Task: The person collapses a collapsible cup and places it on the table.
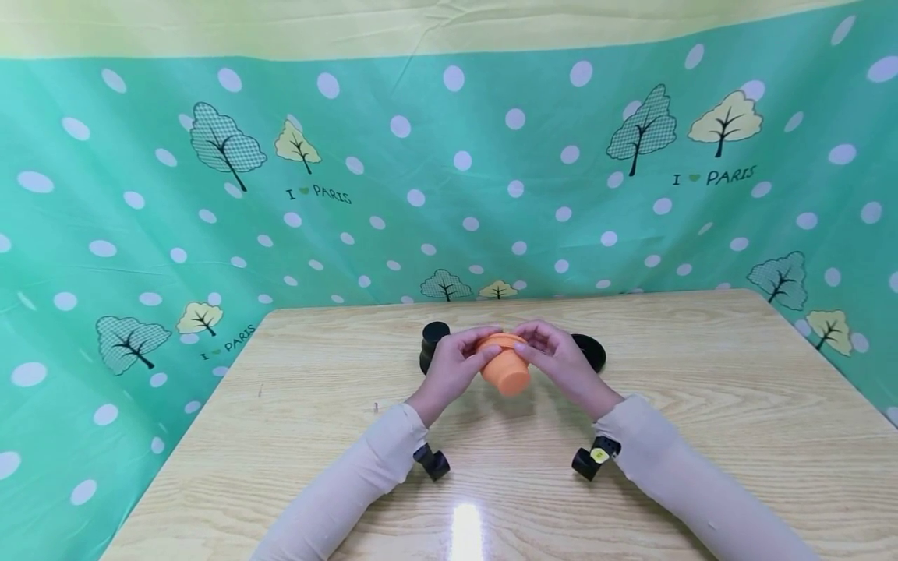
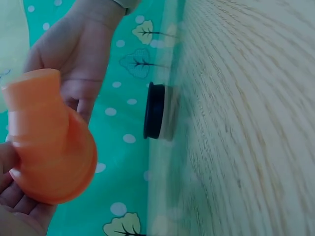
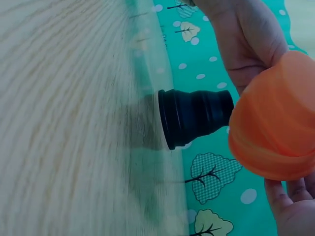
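Both hands hold one orange ribbed cup (image 1: 503, 363) just above the middle of the wooden table (image 1: 701, 405). My left hand (image 1: 457, 361) grips its left side and my right hand (image 1: 560, 360) grips its right side near the rim. In the left wrist view the orange cup (image 2: 49, 142) fills the lower left, with the right hand (image 2: 78, 54) behind it. In the right wrist view the orange cup (image 3: 275, 128) sits at the right, below the left hand (image 3: 251, 39).
A black ribbed cup (image 1: 432, 343) stands on the table behind my left hand, seen as the black cup (image 3: 194, 118) in the right wrist view. A flat black disc (image 1: 591, 351) lies behind my right hand, the black disc (image 2: 155, 110). Green dotted cloth (image 1: 449, 171) hangs behind the table.
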{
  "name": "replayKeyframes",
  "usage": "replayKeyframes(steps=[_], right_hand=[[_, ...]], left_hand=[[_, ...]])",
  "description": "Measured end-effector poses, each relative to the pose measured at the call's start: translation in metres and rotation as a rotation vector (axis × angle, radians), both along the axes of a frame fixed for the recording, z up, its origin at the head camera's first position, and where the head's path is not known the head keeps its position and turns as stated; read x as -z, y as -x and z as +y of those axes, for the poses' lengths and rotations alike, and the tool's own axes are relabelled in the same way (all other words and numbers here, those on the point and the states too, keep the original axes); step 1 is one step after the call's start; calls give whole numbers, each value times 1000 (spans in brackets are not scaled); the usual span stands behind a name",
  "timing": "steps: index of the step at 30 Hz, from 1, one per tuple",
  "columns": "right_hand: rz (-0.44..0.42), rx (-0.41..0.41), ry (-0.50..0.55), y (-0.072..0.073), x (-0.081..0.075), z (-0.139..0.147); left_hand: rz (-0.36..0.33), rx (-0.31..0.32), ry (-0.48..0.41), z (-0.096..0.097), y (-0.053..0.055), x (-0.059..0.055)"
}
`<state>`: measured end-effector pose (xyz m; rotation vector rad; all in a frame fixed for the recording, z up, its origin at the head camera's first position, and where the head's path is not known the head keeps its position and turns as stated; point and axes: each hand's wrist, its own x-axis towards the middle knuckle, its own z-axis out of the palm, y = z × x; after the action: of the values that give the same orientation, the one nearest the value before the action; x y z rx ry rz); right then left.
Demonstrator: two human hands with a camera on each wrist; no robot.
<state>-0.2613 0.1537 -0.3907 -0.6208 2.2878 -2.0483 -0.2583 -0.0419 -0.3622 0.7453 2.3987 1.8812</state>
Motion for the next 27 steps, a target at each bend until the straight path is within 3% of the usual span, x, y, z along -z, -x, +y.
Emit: replayKeyframes(steps=[7,14,16,23,27], right_hand=[[55,-5,-117,-1,0,-2],[30,-47,-99,0,4,-2],[21,-54,-89,1,5,-1],[-3,-30,-45,0,3,1],[-11,7,21,1,2,1]], left_hand=[[13,5,60,-3,-3,-1],[31,4,65,-5,15,26],[33,10,50,-5,16,29],[76,-2,-1,-6,17,29],[50,-24,-45,-7,17,24]])
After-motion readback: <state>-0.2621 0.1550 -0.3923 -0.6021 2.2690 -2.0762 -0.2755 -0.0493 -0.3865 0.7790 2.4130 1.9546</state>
